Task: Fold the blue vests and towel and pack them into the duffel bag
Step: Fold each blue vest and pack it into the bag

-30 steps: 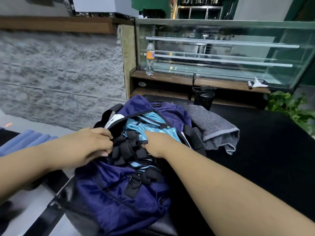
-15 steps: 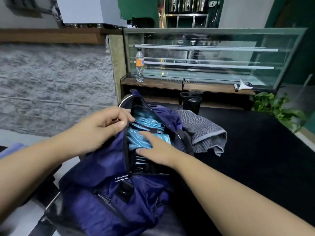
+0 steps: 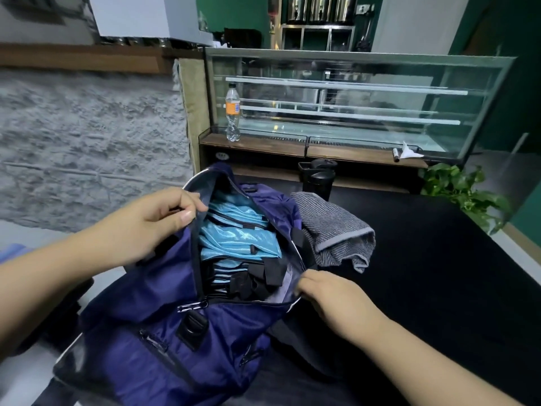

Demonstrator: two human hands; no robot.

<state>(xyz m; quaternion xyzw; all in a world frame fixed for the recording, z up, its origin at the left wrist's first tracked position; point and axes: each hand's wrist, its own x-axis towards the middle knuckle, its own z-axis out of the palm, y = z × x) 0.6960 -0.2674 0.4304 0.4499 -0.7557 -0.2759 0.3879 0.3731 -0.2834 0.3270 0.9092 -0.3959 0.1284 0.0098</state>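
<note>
A dark blue duffel bag (image 3: 152,326) lies open on the black table, its zip mouth spread wide. Folded light blue vests (image 3: 237,238) are stacked inside, with black straps across their near end. My left hand (image 3: 146,227) pinches the left edge of the opening and lifts it. The right edge near the bag's front is gripped by my right hand (image 3: 330,300). A grey striped towel (image 3: 333,230) lies crumpled on the table just right of the bag, outside it.
A black lidded tumbler (image 3: 319,177) stands behind the towel. Beyond the black table (image 3: 439,273) runs a wooden ledge with a plastic bottle (image 3: 232,115) and a glass display case (image 3: 351,104). A green plant (image 3: 462,191) sits at the right, a stone wall at the left.
My right hand has come out of the bag, off the vests, and now grips the right edge of the opening. My left hand has kept the left edge, and the mouth is spread wider.
</note>
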